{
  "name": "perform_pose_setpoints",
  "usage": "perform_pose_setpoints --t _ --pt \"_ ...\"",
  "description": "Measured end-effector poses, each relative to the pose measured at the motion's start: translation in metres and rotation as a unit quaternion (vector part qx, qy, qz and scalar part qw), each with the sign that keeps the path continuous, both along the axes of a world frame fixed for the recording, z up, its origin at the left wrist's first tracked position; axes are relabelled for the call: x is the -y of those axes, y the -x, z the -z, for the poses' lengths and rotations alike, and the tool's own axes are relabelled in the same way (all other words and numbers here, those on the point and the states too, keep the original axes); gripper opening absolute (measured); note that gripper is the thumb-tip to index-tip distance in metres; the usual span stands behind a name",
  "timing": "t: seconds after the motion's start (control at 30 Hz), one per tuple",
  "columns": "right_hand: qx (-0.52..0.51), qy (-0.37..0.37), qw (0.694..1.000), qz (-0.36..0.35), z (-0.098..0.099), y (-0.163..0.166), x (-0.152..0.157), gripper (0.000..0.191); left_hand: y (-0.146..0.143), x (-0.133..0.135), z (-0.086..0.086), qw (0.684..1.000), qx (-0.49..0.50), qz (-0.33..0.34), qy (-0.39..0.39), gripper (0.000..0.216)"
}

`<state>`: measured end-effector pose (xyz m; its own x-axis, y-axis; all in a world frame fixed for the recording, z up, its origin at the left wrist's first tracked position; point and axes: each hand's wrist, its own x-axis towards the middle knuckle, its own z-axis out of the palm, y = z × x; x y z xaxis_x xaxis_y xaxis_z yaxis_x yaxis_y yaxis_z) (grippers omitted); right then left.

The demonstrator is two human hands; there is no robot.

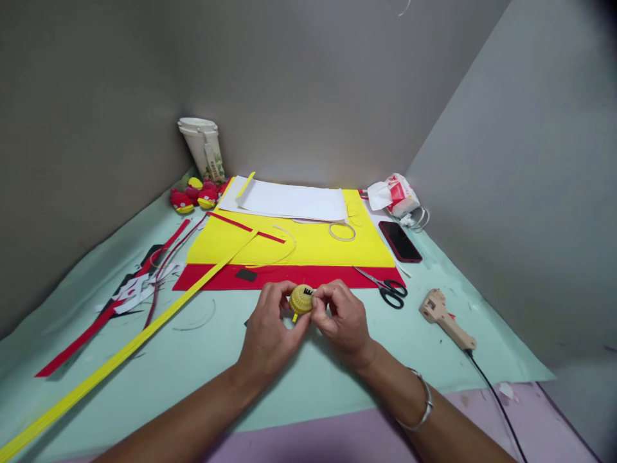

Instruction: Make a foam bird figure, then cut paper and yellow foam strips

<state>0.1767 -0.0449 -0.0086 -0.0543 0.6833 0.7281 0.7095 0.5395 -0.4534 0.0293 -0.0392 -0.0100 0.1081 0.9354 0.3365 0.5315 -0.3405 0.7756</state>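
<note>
My left hand (270,328) and my right hand (343,321) meet over the pale green table cover (337,373), both pinched on a small round yellow paper dome (301,299) held between their fingertips. A tiny black piece sits on the dome's right side, under my right thumb and forefinger. A short yellow tab hangs below the dome. A silver bangle (420,402) circles my right wrist.
Beyond my hands lie a yellow corrugated sheet (308,247) on a red one (289,276), white paper (289,200), black scissors (388,289), a glue gun (446,318) with cord, a phone (400,241), tissue pack (393,195), cup (205,148), red-yellow figures (195,196), and long yellow and red strips (110,357) at left.
</note>
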Motion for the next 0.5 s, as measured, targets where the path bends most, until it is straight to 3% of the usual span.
perform_pose_setpoints --t 0.5 --pt "-0.013 -0.001 1.000 -0.001 0.0000 0.0002 -0.0004 0.012 0.0003 -0.0012 0.0019 1.000 0.005 0.001 -0.012 0.028"
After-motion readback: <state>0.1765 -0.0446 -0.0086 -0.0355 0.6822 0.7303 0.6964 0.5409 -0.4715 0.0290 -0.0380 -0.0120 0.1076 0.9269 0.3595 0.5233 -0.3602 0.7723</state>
